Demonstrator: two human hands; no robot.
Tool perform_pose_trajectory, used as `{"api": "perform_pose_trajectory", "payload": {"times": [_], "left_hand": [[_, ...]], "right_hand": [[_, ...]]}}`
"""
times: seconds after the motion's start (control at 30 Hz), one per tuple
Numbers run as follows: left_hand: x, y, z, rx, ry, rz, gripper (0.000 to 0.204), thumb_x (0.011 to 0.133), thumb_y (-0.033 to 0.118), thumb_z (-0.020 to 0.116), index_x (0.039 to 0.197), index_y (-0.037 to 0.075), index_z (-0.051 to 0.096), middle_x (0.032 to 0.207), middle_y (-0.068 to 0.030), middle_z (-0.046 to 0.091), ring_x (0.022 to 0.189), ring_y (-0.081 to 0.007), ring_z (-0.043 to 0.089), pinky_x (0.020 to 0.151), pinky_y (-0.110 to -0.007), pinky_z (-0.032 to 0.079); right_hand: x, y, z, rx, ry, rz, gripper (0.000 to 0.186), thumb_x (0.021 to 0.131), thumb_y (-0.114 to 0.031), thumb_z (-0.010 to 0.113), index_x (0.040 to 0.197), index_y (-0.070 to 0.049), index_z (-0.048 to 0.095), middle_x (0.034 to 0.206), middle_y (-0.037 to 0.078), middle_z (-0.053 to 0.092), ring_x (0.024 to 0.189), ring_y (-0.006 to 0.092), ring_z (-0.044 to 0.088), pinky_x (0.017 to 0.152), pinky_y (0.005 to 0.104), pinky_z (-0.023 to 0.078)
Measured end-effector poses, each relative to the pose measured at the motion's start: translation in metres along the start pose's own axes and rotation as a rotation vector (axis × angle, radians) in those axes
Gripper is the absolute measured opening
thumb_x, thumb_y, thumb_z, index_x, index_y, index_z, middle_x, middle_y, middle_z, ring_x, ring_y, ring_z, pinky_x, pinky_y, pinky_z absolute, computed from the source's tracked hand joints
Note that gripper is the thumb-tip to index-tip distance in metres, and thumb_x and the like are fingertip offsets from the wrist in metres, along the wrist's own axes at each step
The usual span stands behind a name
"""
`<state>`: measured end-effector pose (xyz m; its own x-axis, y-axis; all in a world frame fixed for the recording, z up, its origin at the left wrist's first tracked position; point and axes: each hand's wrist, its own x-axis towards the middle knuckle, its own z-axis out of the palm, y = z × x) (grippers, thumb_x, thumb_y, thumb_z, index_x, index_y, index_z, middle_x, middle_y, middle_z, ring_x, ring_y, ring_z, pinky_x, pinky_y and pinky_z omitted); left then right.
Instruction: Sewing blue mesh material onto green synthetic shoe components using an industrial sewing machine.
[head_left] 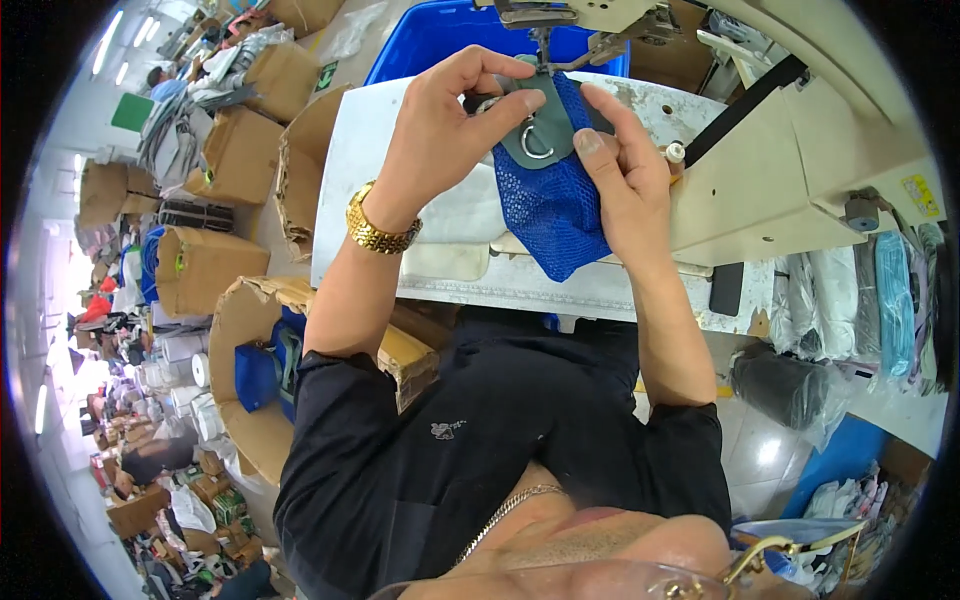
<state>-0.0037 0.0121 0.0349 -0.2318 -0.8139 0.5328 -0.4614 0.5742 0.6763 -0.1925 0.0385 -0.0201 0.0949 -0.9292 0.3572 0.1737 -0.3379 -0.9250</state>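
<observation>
A blue mesh pouch with a grey-green patch on it is held up below the needle area of a sewing machine. A curved silver metal clip or ring hangs on the patch. My left hand pinches the patch near its upper left, thumb on top and the index fingertip close to the presser foot. With thumb and fingers, my right hand grips the pouch's right edge. Its lower end hangs over the machine bed. Fingers behind the cloth are hidden.
A white worktable lies under the machine, with a blue bin behind it. Cardboard boxes stand at the left, one holding blue pieces. A small bottle sits by the machine's arm. Plastic-wrapped bundles fill the right.
</observation>
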Motion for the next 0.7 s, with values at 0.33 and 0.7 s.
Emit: {"api": "perform_pose_trajectory", "payload": {"times": [0.33,0.7], "left_hand": [[0.024,-0.018,-0.026,-0.136,-0.234,-0.026,0.022,0.087,0.013,0.074,0.107,0.005,0.071,0.078,0.0013,0.065,0.074,-0.0035,0.058,0.066,-0.019,0.047],[0.033,0.002,-0.035,0.285,-0.368,-0.034,0.046,0.076,0.033,0.084,0.109,0.008,0.065,0.094,0.002,0.053,0.091,-0.0109,0.053,0.082,-0.028,0.046]], "right_hand": [[0.0,0.029,-0.003,-0.01,0.152,-0.043,0.043,0.096,-0.017,0.06,0.134,0.0,0.051,0.089,0.002,0.06,0.078,0.0063,0.052,0.069,0.0206,0.042],[0.029,0.075,-0.018,-0.071,-0.019,0.073,0.019,0.093,-0.011,0.064,0.108,-0.001,0.067,0.08,0.0,0.065,0.068,0.0028,0.051,0.059,0.0185,0.041]]}}
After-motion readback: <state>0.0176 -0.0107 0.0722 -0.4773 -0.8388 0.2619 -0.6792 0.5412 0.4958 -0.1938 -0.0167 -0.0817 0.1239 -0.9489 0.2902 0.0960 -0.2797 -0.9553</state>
